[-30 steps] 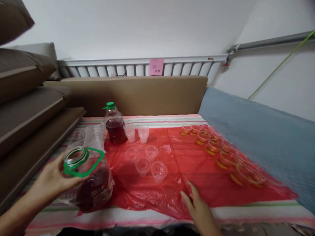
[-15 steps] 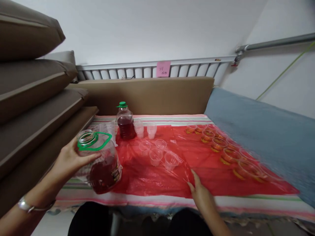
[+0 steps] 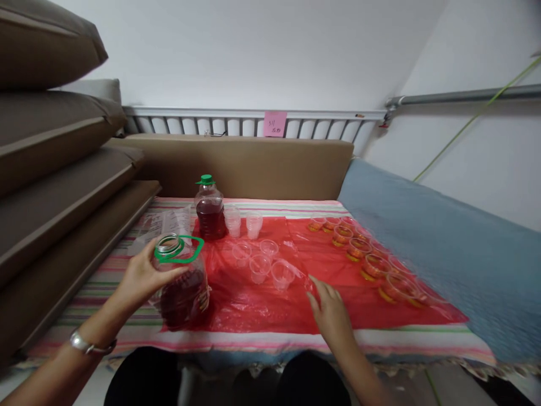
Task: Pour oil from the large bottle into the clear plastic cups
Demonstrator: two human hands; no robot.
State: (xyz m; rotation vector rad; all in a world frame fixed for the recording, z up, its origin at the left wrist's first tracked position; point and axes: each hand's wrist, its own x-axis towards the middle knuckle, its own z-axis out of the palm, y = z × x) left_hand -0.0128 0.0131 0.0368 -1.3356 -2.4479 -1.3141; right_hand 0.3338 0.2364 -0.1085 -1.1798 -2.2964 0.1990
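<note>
My left hand (image 3: 146, 276) grips a large clear plastic jug (image 3: 183, 301) just below its open neck, the thumb lying across the shoulder. The jug is partly filled with dark red liquid, and its green handle ring (image 3: 192, 248) sticks out to the right. My right hand (image 3: 332, 310) is low over the red plastic sheet (image 3: 236, 307), thumb and forefinger curved and apart at a shiny wrinkle. Several clear plastic cups stand loosely grouped left of it, the nearest cup (image 3: 282, 275) close to my fingertips; they look empty.
Behind stand a green-capped jug (image 3: 210, 217) of red liquid and two cup stacks (image 3: 254, 224). Rows of cups holding amber liquid (image 3: 375, 265) line the right. Stacked brown cushions (image 3: 63, 163) rise at left, and a clear plastic bag (image 3: 164, 223) lies beside them.
My left hand and the jug have shifted right in view, the jug more upright. My right hand has moved left and slightly up, and the sheet beside it appears flatter.
</note>
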